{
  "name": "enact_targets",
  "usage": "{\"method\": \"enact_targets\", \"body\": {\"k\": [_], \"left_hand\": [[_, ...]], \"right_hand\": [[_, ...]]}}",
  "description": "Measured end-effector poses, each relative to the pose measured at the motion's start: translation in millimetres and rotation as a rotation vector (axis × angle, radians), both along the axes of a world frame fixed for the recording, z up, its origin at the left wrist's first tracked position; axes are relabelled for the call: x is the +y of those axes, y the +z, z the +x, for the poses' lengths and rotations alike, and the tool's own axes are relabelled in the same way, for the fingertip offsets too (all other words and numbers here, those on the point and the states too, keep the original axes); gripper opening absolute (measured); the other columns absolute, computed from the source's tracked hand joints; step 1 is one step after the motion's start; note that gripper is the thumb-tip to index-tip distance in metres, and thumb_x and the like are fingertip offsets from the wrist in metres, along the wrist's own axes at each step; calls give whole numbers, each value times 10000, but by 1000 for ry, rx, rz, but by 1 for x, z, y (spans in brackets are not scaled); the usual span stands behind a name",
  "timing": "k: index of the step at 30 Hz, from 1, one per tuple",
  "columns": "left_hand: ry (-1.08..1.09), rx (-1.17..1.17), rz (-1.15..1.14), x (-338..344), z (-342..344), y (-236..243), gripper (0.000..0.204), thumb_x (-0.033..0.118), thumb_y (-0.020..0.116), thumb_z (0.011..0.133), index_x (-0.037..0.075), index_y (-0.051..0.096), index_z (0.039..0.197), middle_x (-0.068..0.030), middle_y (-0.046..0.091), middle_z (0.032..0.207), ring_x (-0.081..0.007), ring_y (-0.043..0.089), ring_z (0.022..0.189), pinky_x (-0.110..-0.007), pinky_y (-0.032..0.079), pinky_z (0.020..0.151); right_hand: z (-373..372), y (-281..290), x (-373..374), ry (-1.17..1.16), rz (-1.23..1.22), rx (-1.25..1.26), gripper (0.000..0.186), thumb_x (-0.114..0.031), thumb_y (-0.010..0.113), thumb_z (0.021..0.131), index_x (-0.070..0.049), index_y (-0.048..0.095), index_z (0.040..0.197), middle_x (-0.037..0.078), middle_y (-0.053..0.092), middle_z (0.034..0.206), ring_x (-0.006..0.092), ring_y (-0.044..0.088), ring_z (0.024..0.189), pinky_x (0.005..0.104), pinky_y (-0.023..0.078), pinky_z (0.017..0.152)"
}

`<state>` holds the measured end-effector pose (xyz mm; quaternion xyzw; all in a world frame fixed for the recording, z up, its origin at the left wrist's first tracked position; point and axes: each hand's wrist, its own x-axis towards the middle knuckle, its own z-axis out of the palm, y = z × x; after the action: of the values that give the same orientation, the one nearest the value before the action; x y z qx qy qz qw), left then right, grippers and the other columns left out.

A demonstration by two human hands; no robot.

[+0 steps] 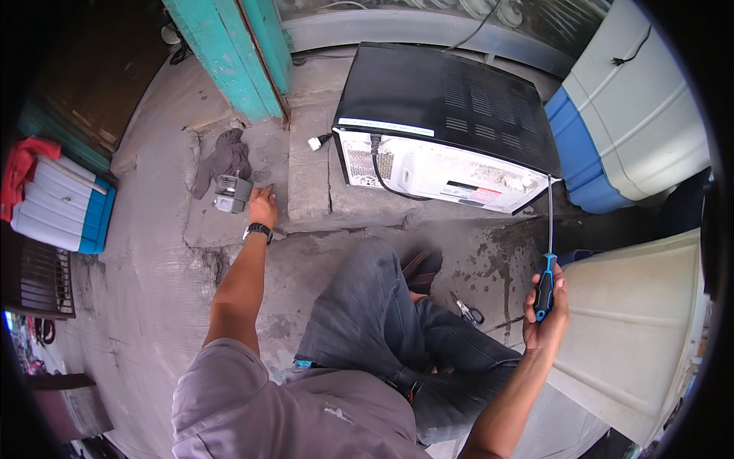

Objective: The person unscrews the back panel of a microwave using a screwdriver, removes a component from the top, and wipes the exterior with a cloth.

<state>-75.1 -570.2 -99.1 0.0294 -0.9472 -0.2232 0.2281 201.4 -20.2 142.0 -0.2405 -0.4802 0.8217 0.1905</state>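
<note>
My left hand [262,203] is beside a small grey metal component [233,192], its loosely bent fingers apart on the concrete step; whether they touch the component I cannot tell. A dark crumpled rag [210,164] lies behind it. My right hand [544,310] grips a long screwdriver [545,287] with a black and blue handle, its tip at the upper right corner of the white rear panel [466,183] of a black microwave [397,88]. A black power cord [378,168] runs from that panel. A pair of scissors [468,310] lies on the ground by my legs.
A teal post [233,53] stands at back left. White and blue containers [592,138] are right of the microwave, a cream container [627,329] at lower right. A white-blue cooler [57,203] with red cloth [23,164] stands at left. The concrete step [306,214] has a cracked edge.
</note>
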Motion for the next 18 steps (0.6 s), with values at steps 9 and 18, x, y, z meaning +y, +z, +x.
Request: {"method": "enact_targets", "body": {"k": [9, 18], "left_hand": [[-84, -68, -147, 11, -21, -20, 126, 83, 668, 838, 56, 698, 957, -177, 652, 1008, -398, 620, 990, -483, 501, 868], [93, 43, 195, 41, -5, 6, 157, 106, 692, 807, -17, 619, 874, -165, 663, 832, -344, 646, 769, -443, 524, 749]], "right_hand": [[5, 2, 13, -45, 170, -83, 395, -278, 478, 1061, -17, 512, 1355, 161, 654, 980, 169, 610, 659, 226, 394, 461], [11, 7, 3, -233, 1307, -157, 351, -116, 562, 992, -17, 496, 1322, 156, 640, 952, 203, 658, 683, 315, 523, 547]]}}
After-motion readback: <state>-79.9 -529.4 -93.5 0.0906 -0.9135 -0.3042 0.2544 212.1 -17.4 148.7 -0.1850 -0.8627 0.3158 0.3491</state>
